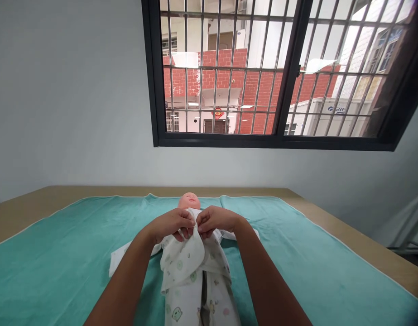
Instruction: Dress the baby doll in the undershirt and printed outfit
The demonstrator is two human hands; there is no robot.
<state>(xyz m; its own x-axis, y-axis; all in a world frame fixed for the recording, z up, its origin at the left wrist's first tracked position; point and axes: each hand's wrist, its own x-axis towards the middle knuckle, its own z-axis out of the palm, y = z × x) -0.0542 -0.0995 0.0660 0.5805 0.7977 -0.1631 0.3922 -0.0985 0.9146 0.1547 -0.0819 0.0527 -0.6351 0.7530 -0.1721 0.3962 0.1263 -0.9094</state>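
Observation:
A baby doll (189,200) lies on its back on a teal blanket (76,244), head toward the window, dressed in a white printed garment (190,276). My left hand (173,225) and my right hand (215,220) meet over the doll's chest. Both pinch the garment's front flap near the collar, fingers curled closed on the fabric. The doll's arms and body are hidden under the cloth; one sleeve spreads out to the left.
The teal blanket covers a wooden table (348,235) that stands against a pale wall. A dark-framed barred window (280,72) is above, with brick buildings outside. A pale cloth hangs at the far right (404,222).

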